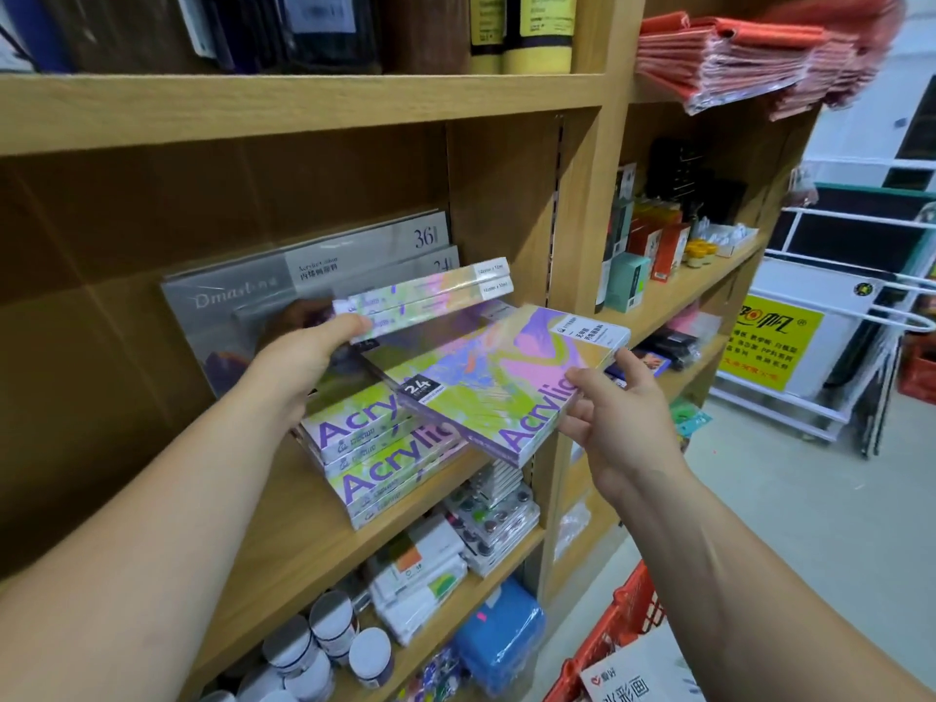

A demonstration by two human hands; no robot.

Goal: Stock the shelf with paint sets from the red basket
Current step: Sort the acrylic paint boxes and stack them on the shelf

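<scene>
A tall wooden shelving unit [304, 108] fills the view, seen from a head camera looking forward and down. On its middle shelf board [283, 539], large grey Dmast acrylic sets [304, 276] lean against the back wall. In front of them lies a stack of pastel "Acrylic" paint sets [375, 463], flat on the board with their spines facing out.

The right hand [618, 418] grips a 24-colour acrylic paint set [496, 387] by its right edge, thumb on top and fingers underneath. The box is tilted and sits above the stack, partly over it; whether it touches the stack cannot be told.

The left hand [299, 367] grips the near end of two slim paint sets [430, 296], held together on edge above the stack, just in front of the grey sets.

The red basket [623, 625] is at the lower right, on the floor side of the shelving, with a white printed package inside.

White-lidded paint jars [329, 646] stand on the shelf below. Red wrapped packets [734, 58] are piled on the upper right shelf.
</scene>
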